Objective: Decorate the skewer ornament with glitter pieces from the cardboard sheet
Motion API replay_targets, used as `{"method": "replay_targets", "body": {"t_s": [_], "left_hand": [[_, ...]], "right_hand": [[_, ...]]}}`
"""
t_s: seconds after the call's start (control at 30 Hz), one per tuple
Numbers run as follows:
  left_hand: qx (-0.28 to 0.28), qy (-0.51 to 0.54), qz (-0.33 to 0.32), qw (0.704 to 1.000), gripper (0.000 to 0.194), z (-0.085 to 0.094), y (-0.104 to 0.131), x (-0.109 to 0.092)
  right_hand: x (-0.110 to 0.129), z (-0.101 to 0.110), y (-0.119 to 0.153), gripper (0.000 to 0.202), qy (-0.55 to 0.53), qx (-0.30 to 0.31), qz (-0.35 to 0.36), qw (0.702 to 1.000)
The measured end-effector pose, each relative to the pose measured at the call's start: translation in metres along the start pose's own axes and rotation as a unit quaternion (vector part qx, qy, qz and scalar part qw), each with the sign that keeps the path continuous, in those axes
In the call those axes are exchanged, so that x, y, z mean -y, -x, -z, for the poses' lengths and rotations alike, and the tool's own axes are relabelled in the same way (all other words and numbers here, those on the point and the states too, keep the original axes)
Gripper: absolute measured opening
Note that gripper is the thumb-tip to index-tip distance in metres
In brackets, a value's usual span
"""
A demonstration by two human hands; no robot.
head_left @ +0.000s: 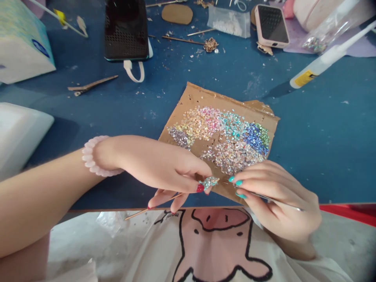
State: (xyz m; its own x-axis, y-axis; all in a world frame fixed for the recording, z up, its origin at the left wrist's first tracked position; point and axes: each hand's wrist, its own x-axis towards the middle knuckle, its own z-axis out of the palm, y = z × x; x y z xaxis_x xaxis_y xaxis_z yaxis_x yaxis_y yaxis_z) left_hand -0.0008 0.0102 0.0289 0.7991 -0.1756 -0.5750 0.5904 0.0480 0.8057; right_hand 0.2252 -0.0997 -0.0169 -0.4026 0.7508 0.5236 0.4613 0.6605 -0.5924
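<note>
My left hand [167, 168], wearing a pale pink bead bracelet [93, 156], pinches a hair stick [136, 214] by its ornament [210, 182], which is covered in small turquoise and silvery rhinestones. The stick's thin gold-coloured shaft passes under the fingers toward the lower left. Close to the ornament's right side, my right hand [273, 196] is closed around slim metal tweezers [282, 202]. Their tips point at the ornament; whether they grip a stone is too small to see. Beneath both hands lies a piece of cardboard [179, 102] with loose rhinestones [232, 154] grouped by colour.
On the blue table [329, 129] lie a black phone [127, 31], an alligator hair clip [92, 84], another hair stick [185, 40], a bag of white beads [229, 21] and a pink-framed device [272, 25]. A glue bottle [308, 74] leans in from the right. A tissue box [25, 43] stands left.
</note>
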Motion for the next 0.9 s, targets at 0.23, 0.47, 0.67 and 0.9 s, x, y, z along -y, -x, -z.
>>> {"method": "replay_targets", "body": {"t_s": [0.23, 0.47, 0.67, 0.9], "left_hand": [[-0.002, -0.004, -0.017, 1.000, 0.018, -0.001, 0.000, 0.003], [0.033, 0.016, -0.041, 0.999, 0.017, 0.004, 0.001, 0.006], [-0.023, 0.073, -0.072, 0.995, 0.012, 0.013, 0.006, 0.017], [-0.172, 0.184, -0.308, 0.917, 0.009, 0.004, 0.000, 0.017]], "right_hand": [[0.002, 0.000, 0.002, 0.024, -0.027, -0.021, -0.037, 0.999], [0.001, -0.001, 0.003, 0.026, -0.054, -0.034, -0.042, 0.997], [0.000, 0.000, 0.004, 0.020, -0.033, -0.007, -0.048, 0.998], [0.000, -0.003, 0.005, 0.022, -0.045, -0.016, -0.064, 0.997]]}}
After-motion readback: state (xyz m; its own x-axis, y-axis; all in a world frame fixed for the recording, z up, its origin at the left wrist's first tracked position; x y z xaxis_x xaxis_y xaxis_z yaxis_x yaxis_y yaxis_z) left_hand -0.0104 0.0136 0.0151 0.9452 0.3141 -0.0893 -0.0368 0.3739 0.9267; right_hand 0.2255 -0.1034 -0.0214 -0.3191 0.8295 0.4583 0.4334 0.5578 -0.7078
